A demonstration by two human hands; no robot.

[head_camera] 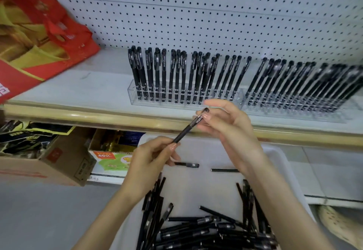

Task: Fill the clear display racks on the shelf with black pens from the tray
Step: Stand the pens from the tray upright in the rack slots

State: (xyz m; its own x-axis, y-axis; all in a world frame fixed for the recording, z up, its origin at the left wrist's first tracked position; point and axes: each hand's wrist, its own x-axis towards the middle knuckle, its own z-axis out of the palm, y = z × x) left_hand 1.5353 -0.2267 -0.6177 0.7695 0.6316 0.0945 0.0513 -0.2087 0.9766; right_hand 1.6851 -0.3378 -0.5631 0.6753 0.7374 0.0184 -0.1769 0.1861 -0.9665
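Nearest, heaped across the near end of a white tray (282,157): a pile of black pens (206,230), crossed every way, with more stacked along the left and right walls. Farther up the tray's bare floor, two loose pens (186,164), lying crosswise and apart from each other, the right one partly hidden behind a forearm.

Above the tray, held between both hands: a single black pen (185,131), slanting from lower left to upper right, cap end uppermost. Left hand (149,159) pinching the pen's lower end between thumb and fingertip, remaining fingers curled in. Right hand (225,126) gripping the capped upper end between thumb and fingertips, other fingers loosely bent.

Beyond the hands, on a pale shelf (98,85) with a tan front edge: left clear rack (135,97), pens upright in most slots, wider gaps toward its right end. Just beside it to the right, right clear rack (314,115), packed with leaning pens, blurred toward the frame's edge. Behind both, a white pegboard (196,14) dotted with holes.

Far left on the shelf, a red bag (59,30) with yellow inside. Below the shelf at left, a cardboard box (59,163) and, just right of it, a green-and-white carton (112,160).
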